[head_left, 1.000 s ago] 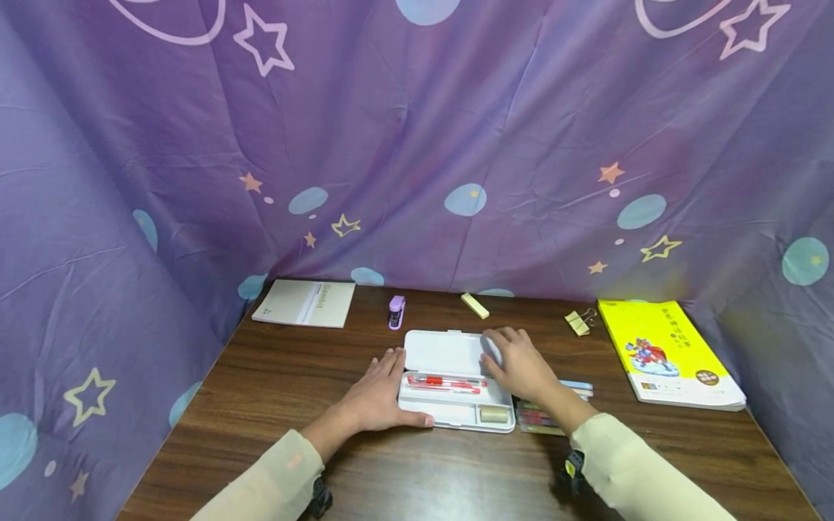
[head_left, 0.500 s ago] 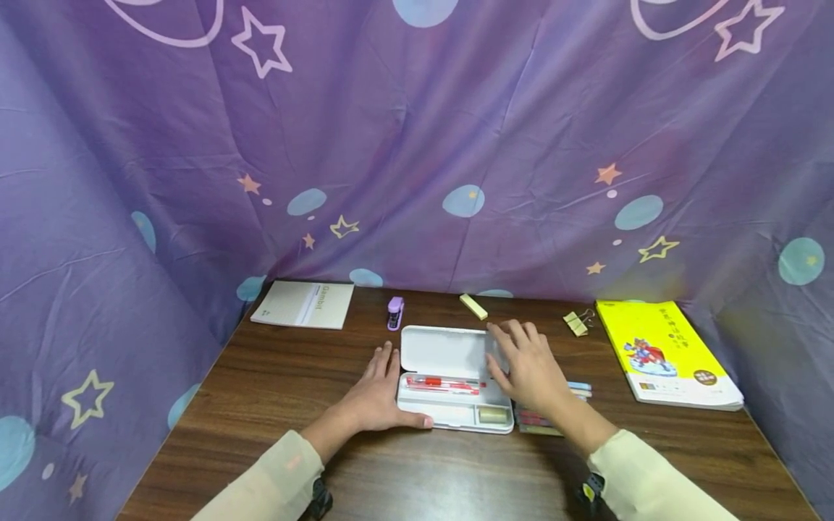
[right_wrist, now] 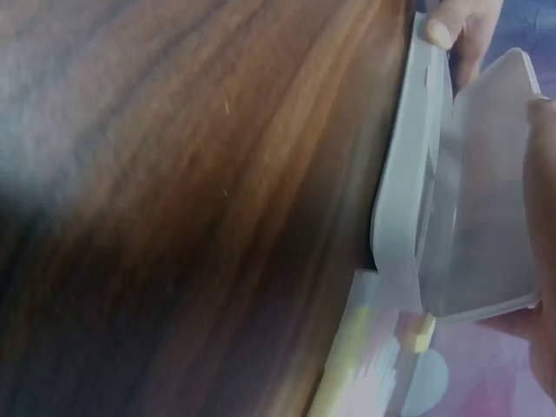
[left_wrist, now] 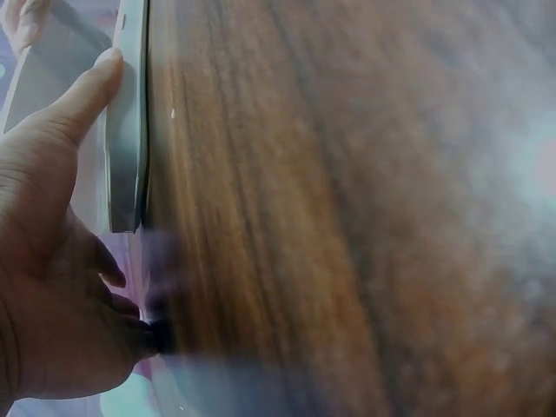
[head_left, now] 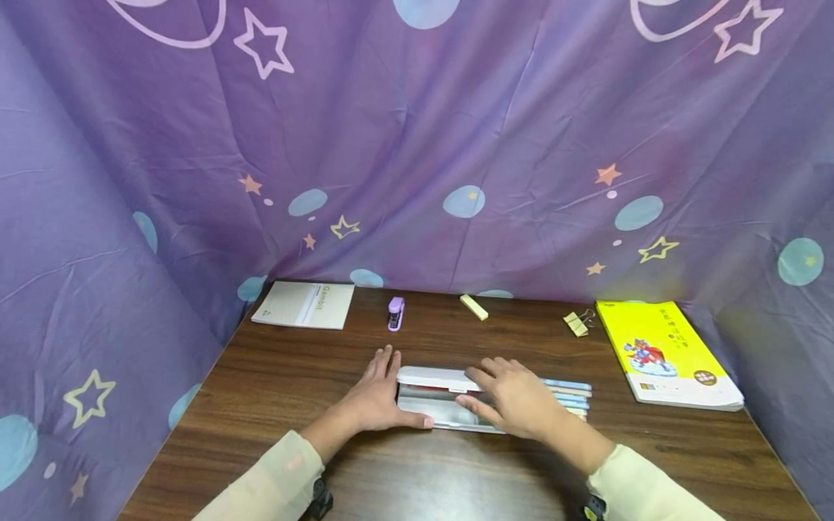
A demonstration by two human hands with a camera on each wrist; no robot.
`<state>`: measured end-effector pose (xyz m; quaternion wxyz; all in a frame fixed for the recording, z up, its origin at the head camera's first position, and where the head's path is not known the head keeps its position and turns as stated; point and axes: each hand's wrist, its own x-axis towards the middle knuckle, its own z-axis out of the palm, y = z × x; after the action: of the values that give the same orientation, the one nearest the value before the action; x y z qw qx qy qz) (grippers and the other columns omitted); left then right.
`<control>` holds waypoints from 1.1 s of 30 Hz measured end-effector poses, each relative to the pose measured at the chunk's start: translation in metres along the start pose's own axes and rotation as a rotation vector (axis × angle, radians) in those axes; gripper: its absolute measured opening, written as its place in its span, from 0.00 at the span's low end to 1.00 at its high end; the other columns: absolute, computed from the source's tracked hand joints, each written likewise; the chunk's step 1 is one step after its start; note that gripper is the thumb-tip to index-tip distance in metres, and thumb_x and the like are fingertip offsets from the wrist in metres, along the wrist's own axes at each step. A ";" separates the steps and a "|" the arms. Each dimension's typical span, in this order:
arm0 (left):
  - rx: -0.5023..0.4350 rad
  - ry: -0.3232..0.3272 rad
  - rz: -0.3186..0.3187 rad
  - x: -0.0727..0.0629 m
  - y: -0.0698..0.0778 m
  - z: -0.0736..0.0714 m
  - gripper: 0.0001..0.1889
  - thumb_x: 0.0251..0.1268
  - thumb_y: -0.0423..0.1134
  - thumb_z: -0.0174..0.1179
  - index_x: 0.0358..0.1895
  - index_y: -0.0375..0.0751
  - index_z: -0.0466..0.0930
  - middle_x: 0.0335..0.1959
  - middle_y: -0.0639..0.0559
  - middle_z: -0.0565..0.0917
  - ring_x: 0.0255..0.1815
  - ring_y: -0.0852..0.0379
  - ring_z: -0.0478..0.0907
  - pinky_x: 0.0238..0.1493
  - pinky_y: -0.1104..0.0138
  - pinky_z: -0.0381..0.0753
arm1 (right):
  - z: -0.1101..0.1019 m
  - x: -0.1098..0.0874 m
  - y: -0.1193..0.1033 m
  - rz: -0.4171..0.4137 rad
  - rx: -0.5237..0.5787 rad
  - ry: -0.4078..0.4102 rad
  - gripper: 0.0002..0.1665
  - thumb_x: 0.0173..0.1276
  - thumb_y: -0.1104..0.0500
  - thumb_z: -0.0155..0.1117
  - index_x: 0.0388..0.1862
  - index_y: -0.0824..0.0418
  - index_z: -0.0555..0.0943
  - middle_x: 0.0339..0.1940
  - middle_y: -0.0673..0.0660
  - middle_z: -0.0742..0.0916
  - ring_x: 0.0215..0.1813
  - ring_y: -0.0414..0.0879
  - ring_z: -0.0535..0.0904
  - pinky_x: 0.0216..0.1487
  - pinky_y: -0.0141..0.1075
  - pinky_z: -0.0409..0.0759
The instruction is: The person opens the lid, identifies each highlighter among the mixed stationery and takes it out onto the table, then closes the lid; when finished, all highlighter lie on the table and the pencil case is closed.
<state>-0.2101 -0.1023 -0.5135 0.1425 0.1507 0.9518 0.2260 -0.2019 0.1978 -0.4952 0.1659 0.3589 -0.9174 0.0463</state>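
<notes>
A white pencil case (head_left: 438, 414) lies on the desk with its hinged lid (head_left: 430, 377) tilted partway down over the tray. My left hand (head_left: 381, 394) rests at the case's left end, its thumb along the front edge and its fingers pointing away across the desk. In the left wrist view, the left thumb (left_wrist: 91, 91) presses on the case's front wall. My right hand (head_left: 517, 398) holds the right part of the lid, with fingers over the outside and the thumb at its free edge. The lid and right hand hide most of the contents; a bit of red shows inside.
Several pens in a clear pack (head_left: 570, 396) lie right of the case. Behind stand a purple stapler (head_left: 395, 314), a pale yellow eraser-like block (head_left: 473, 307) and a binder clip (head_left: 578, 323). A notebook (head_left: 303, 304) lies back left, a yellow book (head_left: 664, 354) right.
The lid has swung from standing open at the back to tilting forward over the tray. My right hand has come toward the front with it. The left hand has stayed almost still.
</notes>
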 end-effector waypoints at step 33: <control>0.122 0.078 0.314 -0.004 0.017 0.005 0.55 0.77 0.72 0.60 0.93 0.45 0.46 0.90 0.39 0.62 0.91 0.35 0.59 0.85 0.40 0.70 | 0.041 -0.005 -0.038 0.108 -0.166 -0.163 0.61 0.79 0.18 0.48 0.89 0.62 0.63 0.75 0.65 0.80 0.74 0.64 0.79 0.73 0.68 0.79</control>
<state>-0.2008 -0.0874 -0.5092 0.0590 0.2969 0.9334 0.1930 -0.1838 0.1649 -0.5366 0.1174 0.2965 -0.9464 -0.0503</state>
